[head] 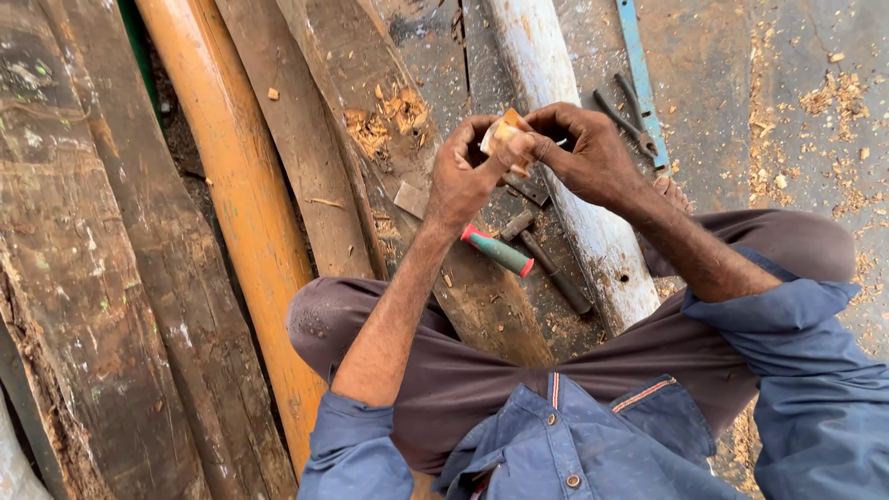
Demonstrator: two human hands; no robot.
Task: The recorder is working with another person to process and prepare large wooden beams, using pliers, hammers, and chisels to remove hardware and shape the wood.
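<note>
Head view: blue shirt and bent knees fill the foreground. Above them, left hand and right hand meet, both pinched on a small wooden block held over the planks. A green-handled chisel lies below. Judgement: keep the pinch close and the block turned toward the eyes, fingertips clear of edges.

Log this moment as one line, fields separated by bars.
left hand: shut on small wooden piece | right hand: pinching same piece | green-handled tool: lying below hands | wood shavings: on plank
</note>
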